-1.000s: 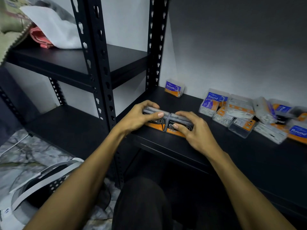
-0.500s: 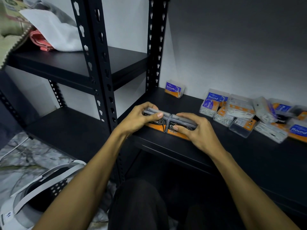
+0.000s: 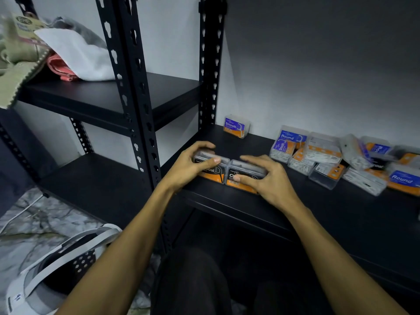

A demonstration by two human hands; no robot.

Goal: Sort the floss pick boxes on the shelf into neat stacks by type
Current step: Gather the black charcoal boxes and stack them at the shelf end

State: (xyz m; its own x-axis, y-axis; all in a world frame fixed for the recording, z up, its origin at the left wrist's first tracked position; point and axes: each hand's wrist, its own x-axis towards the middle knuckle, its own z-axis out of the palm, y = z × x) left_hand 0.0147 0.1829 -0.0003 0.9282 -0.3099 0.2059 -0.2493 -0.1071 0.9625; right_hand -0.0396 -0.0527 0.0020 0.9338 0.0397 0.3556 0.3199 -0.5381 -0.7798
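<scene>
Little has moved: both hands still clasp two clear, hard-plastic black-and-orange boxes side by side at the black shelf [image 3: 318, 214] edge. Left hand [image 3: 188, 165] curls over the left box [image 3: 214, 171]; right hand [image 3: 268, 180] grips the right box [image 3: 246, 170]. Jumbled boxes [image 3: 341, 160] lie rightward, a "Smooth" box [image 3: 235, 126] behind.

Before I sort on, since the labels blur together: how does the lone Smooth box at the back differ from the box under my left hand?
The Smooth box has a blue label; the held box has a black one. The Smooth box stands alone by the wall; the held box sits at the shelf front, touching a matching box, gripped by the left hand. Both are clear with orange bands.
</scene>
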